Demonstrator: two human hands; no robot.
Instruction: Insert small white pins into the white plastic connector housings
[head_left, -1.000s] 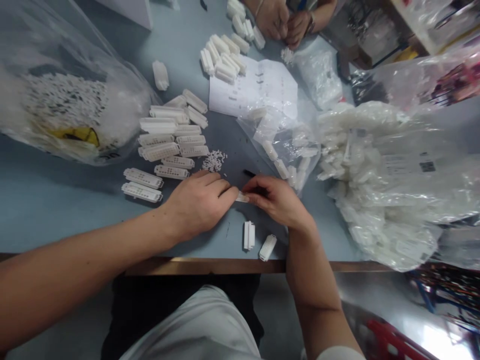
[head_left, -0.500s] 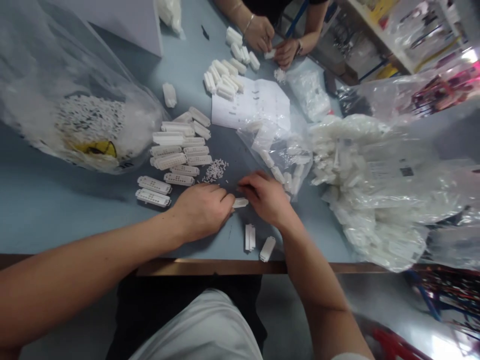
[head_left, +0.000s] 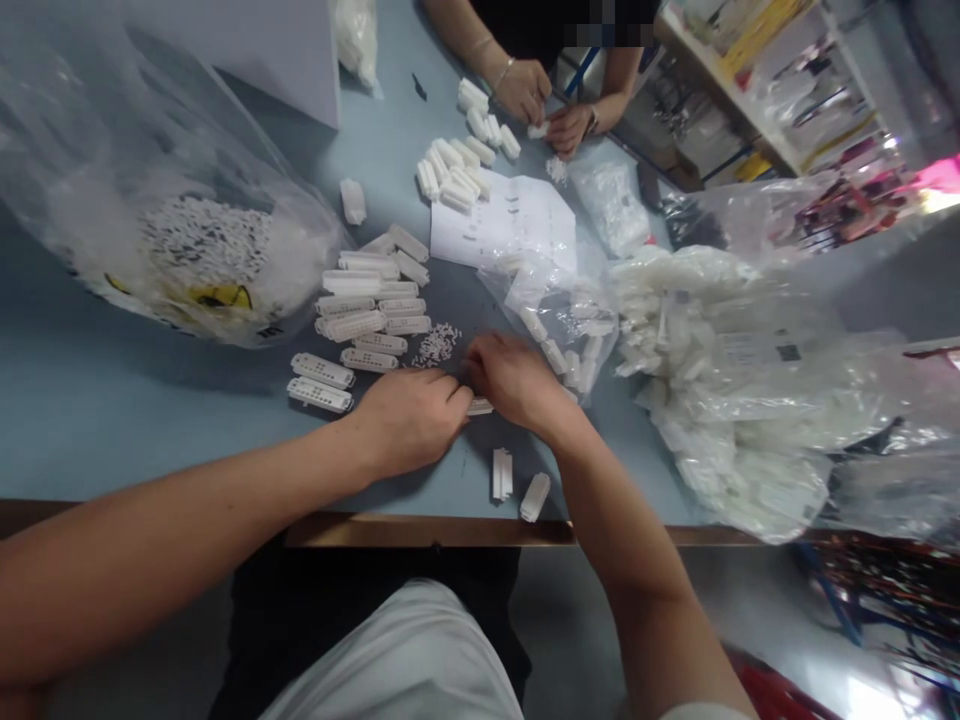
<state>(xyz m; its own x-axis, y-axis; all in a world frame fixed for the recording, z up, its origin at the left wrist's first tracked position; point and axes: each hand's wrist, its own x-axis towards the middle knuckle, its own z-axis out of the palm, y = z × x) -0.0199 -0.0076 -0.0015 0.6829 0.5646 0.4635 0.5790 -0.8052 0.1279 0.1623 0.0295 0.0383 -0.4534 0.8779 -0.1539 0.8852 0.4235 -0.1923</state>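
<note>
Observed at the bench [head_left: 150, 430]: a white plastic connector housing [head_left: 480, 407] lay between both hands, mostly under the right hand [head_left: 514, 380], with one end showing past the palm. Judged to be light, stiff moulded plastic. Its thin, perforated walls may be brittle and its smooth faces may slip, so it would be best held by the long sides, clear of the holes.

Right grip: closed down over the housing with the fingers curled, apparently grasping it, though the fingertips were hidden. Left grip: the left hand [head_left: 409, 420] rested on the bench, half curled, just beside the housing; contact could not be determined.

Surroundings: rows of similar housings [head_left: 367, 320] and a small heap of loose white pins [head_left: 435, 345] lay beyond the left hand. A short white part [head_left: 502, 474] and a second one [head_left: 535, 497] sat near the bench edge. A clear bag of white parts [head_left: 720, 400] bulged to the right. Across the bench, a co-worker's hand [head_left: 570, 128] held a small white piece beside a printed paper sheet [head_left: 502, 220].
</note>
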